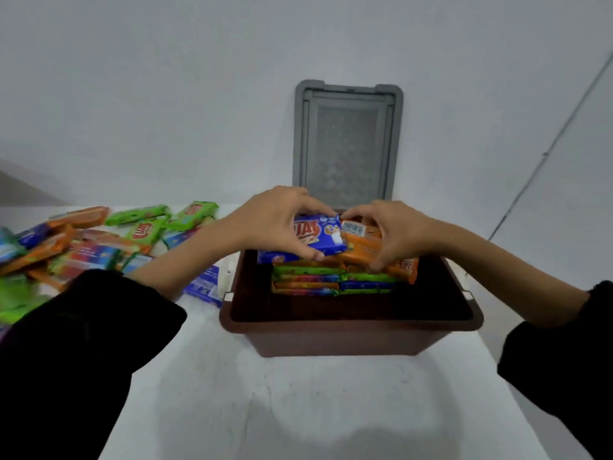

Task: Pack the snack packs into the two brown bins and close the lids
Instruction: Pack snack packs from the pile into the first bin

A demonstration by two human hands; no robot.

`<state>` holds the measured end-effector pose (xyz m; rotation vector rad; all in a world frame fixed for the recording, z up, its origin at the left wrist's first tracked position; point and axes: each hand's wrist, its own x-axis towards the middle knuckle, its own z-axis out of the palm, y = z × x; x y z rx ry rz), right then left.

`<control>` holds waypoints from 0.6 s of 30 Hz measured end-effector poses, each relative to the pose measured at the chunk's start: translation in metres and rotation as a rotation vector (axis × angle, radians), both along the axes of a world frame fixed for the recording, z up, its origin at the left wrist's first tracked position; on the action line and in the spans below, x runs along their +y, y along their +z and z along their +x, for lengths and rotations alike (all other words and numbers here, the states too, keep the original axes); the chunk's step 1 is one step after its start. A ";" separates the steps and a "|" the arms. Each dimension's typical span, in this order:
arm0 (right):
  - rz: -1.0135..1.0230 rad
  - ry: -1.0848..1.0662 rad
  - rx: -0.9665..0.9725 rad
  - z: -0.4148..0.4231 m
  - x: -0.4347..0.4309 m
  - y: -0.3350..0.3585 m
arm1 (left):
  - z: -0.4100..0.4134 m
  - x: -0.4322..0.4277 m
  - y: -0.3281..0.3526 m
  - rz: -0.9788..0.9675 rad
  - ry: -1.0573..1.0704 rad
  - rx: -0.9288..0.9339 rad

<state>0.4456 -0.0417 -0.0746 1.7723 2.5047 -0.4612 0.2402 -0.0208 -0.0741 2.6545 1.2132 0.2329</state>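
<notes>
Left hand (275, 220) pinches blue pack (318, 239), right hand (394, 234) grips orange pack (365, 242) over bin (351, 323) (likely light, crinkly, slippery film; hold by edges).

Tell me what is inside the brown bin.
Stacked snack packs fill the back of the brown bin. On top, the left grip holds a blue pack, the right grip an orange pack. The floor under the stack is hidden.
</notes>
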 end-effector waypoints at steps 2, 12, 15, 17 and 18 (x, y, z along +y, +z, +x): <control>-0.055 0.017 -0.036 0.013 -0.007 -0.009 | 0.010 -0.003 -0.010 -0.015 -0.052 0.027; -0.085 0.195 -0.295 0.015 -0.021 -0.070 | 0.037 -0.019 -0.078 -0.009 -0.186 0.419; -0.058 0.229 -0.351 0.015 -0.019 -0.078 | 0.037 -0.015 -0.086 -0.002 -0.178 0.533; -0.057 0.263 -0.378 0.015 -0.020 -0.079 | 0.040 -0.016 -0.089 -0.004 -0.204 0.570; -0.054 0.280 -0.390 0.016 -0.020 -0.079 | 0.041 -0.016 -0.090 -0.004 -0.218 0.587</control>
